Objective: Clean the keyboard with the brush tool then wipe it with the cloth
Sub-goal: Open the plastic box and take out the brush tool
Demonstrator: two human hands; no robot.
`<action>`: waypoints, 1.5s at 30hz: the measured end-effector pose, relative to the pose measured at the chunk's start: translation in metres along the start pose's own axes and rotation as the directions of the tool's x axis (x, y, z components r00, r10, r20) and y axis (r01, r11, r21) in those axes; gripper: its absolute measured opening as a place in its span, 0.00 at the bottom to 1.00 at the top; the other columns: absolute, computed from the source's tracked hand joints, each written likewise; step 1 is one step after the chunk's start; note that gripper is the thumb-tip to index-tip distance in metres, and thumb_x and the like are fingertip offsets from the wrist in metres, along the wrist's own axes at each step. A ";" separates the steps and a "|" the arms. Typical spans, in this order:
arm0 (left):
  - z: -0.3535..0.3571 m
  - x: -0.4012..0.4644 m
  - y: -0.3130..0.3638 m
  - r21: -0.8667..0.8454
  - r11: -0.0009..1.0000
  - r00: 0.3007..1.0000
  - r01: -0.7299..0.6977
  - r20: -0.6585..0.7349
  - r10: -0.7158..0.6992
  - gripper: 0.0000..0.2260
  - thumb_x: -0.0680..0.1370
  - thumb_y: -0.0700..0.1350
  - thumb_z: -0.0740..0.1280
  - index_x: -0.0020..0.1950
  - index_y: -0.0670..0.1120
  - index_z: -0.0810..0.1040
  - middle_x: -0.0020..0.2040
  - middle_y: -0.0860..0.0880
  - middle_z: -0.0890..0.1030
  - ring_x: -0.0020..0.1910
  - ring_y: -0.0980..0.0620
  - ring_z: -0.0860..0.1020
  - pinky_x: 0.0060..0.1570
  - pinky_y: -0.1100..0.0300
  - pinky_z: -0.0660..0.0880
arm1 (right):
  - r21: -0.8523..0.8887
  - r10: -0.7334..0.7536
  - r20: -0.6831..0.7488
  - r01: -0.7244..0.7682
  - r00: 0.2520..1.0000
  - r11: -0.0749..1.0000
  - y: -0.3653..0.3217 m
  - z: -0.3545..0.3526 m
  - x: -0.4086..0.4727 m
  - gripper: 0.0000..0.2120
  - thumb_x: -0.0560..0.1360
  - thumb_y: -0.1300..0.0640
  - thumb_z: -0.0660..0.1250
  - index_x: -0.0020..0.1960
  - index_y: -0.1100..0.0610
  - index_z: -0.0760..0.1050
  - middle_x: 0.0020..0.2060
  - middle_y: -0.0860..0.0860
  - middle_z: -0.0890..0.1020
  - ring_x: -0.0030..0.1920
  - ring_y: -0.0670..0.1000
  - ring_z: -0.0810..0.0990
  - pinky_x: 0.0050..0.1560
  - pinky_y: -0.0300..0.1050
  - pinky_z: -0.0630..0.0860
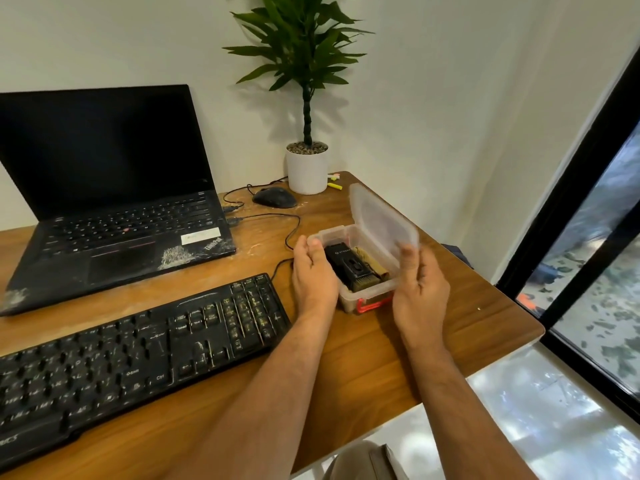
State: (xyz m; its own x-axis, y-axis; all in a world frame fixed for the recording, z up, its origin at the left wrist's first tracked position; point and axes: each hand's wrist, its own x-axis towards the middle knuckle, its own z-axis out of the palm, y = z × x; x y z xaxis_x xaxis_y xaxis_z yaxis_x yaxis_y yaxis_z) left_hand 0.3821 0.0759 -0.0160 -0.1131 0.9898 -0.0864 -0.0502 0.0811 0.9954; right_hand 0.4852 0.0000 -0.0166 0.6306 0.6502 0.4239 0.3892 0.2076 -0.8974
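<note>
A dusty black keyboard (138, 355) lies at the front left of the wooden desk (450, 327). To its right stands a small clear plastic box (367, 299) with its hinged lid (377, 223) raised. Inside lie a black brush tool (349, 268) and a beige folded cloth (372, 265). My left hand (313, 275) holds the box's left side, thumb on the rim. My right hand (417, 282) holds the right side of the box, with its thumb up against the lid's front edge.
An open black laptop (114, 209) with dust on its palm rest sits behind the keyboard. A black mouse (275, 197), cables, a potted plant (307, 168) and small markers (335, 185) are at the back. The desk's right edge runs beside a glass door (588, 271).
</note>
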 end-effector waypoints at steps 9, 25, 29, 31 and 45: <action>-0.004 0.002 -0.011 -0.029 0.996 0.996 -0.086 0.032 0.087 0.26 0.85 0.57 0.55 0.82 0.54 0.57 0.78 0.53 0.66 0.76 0.53 0.65 0.76 0.49 0.63 | 0.008 0.311 -0.285 -0.322 0.907 0.947 0.021 -0.006 0.021 0.15 0.80 0.60 0.67 0.66 0.53 0.75 0.56 0.47 0.82 0.55 0.48 0.82 0.54 0.47 0.83; -0.021 -0.024 -0.016 -0.041 0.975 0.951 -0.220 0.214 0.223 0.19 0.80 0.58 0.57 0.71 0.62 0.71 0.65 0.57 0.79 0.65 0.58 0.76 0.65 0.51 0.76 | -0.249 0.328 -0.262 -0.392 0.908 0.885 0.014 -0.007 0.017 0.34 0.79 0.62 0.69 0.80 0.56 0.58 0.80 0.54 0.60 0.80 0.57 0.58 0.75 0.57 0.63; -0.026 -0.029 -0.015 -0.017 0.975 0.944 -0.220 0.249 0.217 0.23 0.80 0.58 0.57 0.76 0.62 0.67 0.70 0.56 0.76 0.70 0.56 0.73 0.68 0.49 0.74 | -0.220 0.315 -0.283 -0.381 0.906 0.898 0.008 -0.006 0.014 0.31 0.79 0.62 0.68 0.79 0.55 0.62 0.79 0.53 0.61 0.79 0.56 0.60 0.74 0.55 0.65; -0.027 -0.031 -0.017 -0.009 0.976 0.944 -0.217 0.253 0.212 0.25 0.79 0.59 0.58 0.77 0.61 0.66 0.71 0.55 0.75 0.71 0.56 0.73 0.69 0.48 0.73 | -0.180 0.295 -0.297 -0.357 0.908 0.917 0.005 -0.006 0.010 0.28 0.79 0.62 0.68 0.77 0.54 0.65 0.78 0.52 0.63 0.77 0.55 0.63 0.72 0.53 0.67; -0.023 -0.029 -0.022 0.095 0.965 0.937 -0.245 0.278 0.210 0.28 0.79 0.57 0.57 0.80 0.64 0.57 0.77 0.57 0.67 0.76 0.56 0.65 0.74 0.45 0.66 | -0.670 0.292 0.445 0.098 0.847 0.736 -0.080 0.020 0.030 0.16 0.77 0.58 0.69 0.64 0.53 0.79 0.48 0.51 0.82 0.49 0.50 0.80 0.53 0.46 0.79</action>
State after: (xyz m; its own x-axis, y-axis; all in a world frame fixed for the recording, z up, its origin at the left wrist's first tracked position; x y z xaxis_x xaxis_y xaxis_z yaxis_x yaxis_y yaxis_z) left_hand 0.3634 0.0423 -0.0364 0.1588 0.9774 0.1397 0.0736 -0.1529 0.9855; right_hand 0.4595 0.0172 0.0659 0.3490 0.9361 0.0430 0.7982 -0.2729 -0.5370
